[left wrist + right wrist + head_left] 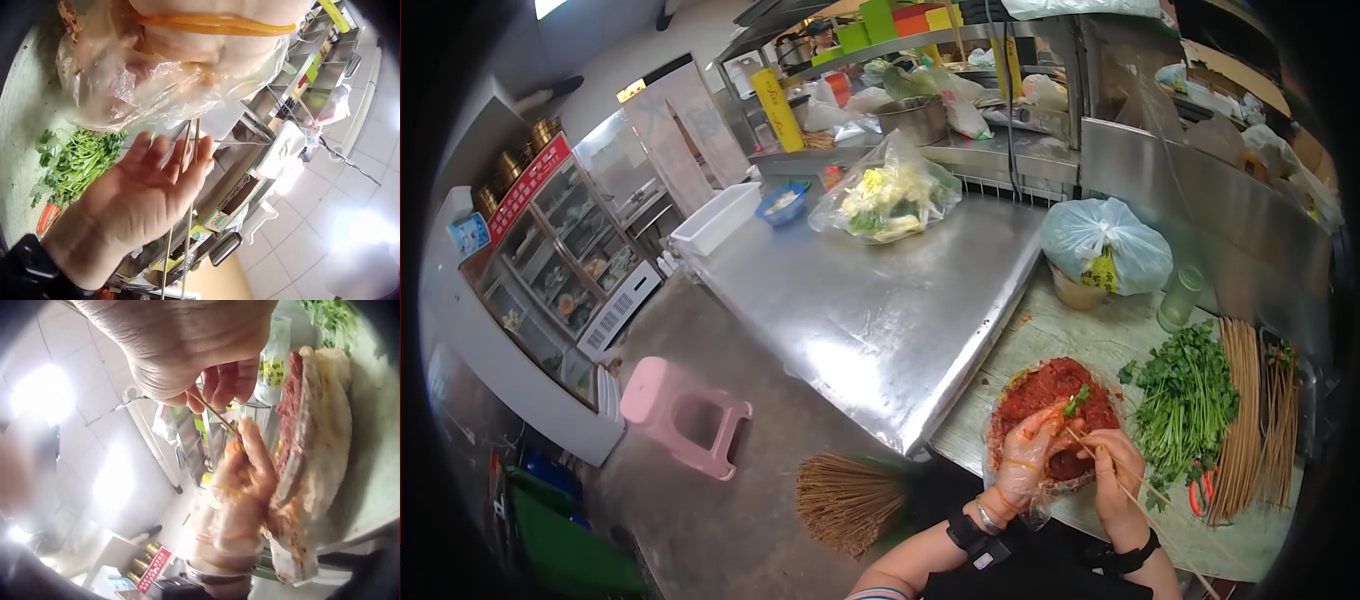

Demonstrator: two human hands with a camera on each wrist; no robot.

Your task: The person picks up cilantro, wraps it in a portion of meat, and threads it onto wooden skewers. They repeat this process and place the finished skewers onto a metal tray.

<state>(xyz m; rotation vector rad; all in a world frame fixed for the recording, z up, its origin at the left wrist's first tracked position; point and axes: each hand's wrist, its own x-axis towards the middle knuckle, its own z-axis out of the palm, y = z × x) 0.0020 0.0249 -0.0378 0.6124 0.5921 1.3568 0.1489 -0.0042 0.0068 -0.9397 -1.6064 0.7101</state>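
Left hand [1028, 452] — in a clear plastic glove banded at the wrist, fingers curled over the near edge of the minced red meat [1055, 400], pinching at the tip of the bamboo skewers [1112, 472]; a sprig of green herb [1077, 401] sits just above its fingertips.

Right hand [1112, 470] — bare, a black wristband behind it, fingers curled round two thin skewers that run from the meat back past the wrist; the left wrist view shows both sticks crossing its palm.

Meat — a flattened mound on a plastic-lined plate [1001, 455], on the worn pale surface [1060, 335] directly before the person, both hands touching it.

Coriander bunch [1185, 400] — just right of the plate; red-handled scissors [1200, 492] at its near end.

Loose skewers [1245, 420] — long bundles laid right of the coriander.

Bagged tub [1105, 250] and a glass jar [1180, 297] — farther back.

Steel surface [880, 300] — to the left, carrying a bag of cut vegetables [888, 195].

Pink stool [680, 410] — on the floor.
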